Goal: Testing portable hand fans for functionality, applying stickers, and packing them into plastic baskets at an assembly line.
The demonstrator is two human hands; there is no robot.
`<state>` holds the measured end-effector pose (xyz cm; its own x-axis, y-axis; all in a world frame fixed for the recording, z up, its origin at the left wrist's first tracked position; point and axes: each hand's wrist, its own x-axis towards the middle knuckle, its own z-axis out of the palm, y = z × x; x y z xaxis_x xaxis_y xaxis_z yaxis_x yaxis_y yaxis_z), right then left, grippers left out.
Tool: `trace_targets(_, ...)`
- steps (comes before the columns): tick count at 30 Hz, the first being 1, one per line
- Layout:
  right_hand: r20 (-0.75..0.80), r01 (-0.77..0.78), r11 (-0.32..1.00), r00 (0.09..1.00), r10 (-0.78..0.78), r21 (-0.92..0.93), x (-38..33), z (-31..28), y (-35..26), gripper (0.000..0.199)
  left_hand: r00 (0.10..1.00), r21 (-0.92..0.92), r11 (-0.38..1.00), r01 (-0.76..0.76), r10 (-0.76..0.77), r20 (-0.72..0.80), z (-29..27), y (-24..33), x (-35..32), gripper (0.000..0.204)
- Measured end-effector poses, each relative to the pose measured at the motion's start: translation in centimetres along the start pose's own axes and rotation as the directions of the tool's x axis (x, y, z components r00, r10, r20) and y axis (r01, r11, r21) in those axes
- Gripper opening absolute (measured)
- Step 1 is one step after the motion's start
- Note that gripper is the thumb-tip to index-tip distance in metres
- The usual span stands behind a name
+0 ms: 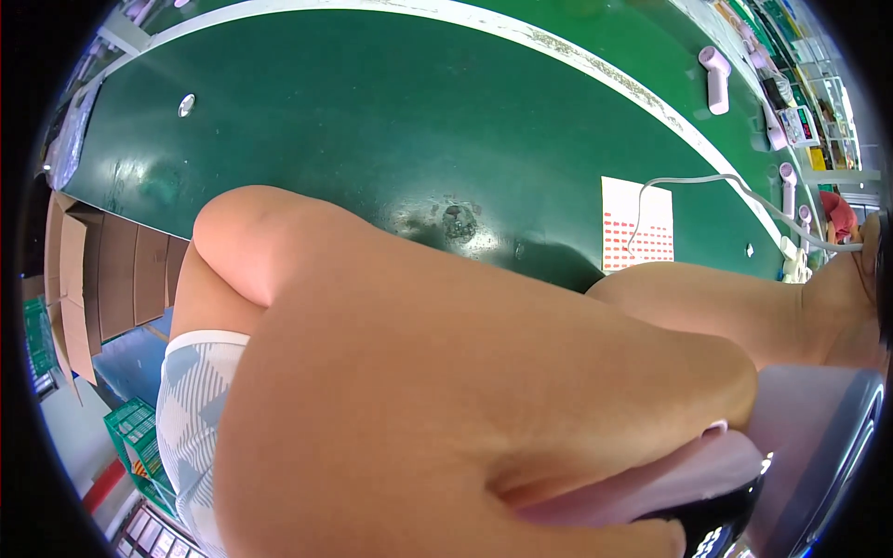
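Observation:
My left arm bends at the elbow and stretches across the view. At its end, my left hand point(595, 409) is very close to the lower edge, closed around a lilac plastic device point(651, 474) with a glossy black part. Much of this device is hidden by the fingers. Just beside it, at the lower right, shows a greyish translucent flat piece point(809, 437) with a dark blue edge. My right hand point(867, 284) is at the right rim, partly cut off, its fingers closed at the end of a grey cable point(693, 179). A dark thing beside it is cropped.
A white sheet with red labels point(637, 223) lies on the green table point(372, 112), under the cable. Lilac handheld devices point(716, 82) and a small scale-like box point(798, 126) stand at the far right. An open cardboard box point(116, 279) and a green crate point(139, 442) are at the left.

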<state>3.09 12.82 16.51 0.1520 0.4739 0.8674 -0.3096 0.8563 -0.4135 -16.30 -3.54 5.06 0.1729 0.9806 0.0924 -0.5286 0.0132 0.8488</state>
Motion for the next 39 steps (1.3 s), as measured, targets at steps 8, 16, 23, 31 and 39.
trace_targets(8, 0.139, 0.132, 0.976, 0.984, -0.109, -0.172, -0.4, 0.8, 0.4, 0.024, 0.991, 0.055, 0.99, -0.129, 0.13, -0.013, 0.2, -0.7, 0.5, 0.057)
trace_targets(16, 0.278, 0.246, 0.918, 0.947, -0.16, -0.312, -2.2, 1.7, 1.4, 0.022, 0.971, 0.119, 0.966, -0.228, 0.235, -0.05, 0.6, -1.4, 0.3, 0.059)
trace_targets(23, 0.391, 0.36, 0.835, 0.9, -0.193, -0.416, -3.8, 2.8, 1.8, 0.019, 0.944, 0.186, 0.933, -0.308, 0.324, -0.061, 1.0, -1.5, 0.4, 0.06)
trace_targets(31, 0.512, 0.509, 0.694, 0.827, -0.23, -0.509, -5.3, 4.5, 2.2, 0.017, 0.901, 0.266, 0.873, -0.41, 0.433, -0.034, 0.7, -1.2, 1.1, 0.062)
trace_targets(39, 0.3, 0.445, 0.72, 0.894, -0.332, -0.533, -3.5, 5.9, 0.2, 0.017, 0.835, 0.378, 0.744, -0.551, 0.496, 0.241, 2.6, 2.2, 4.0, 0.062)
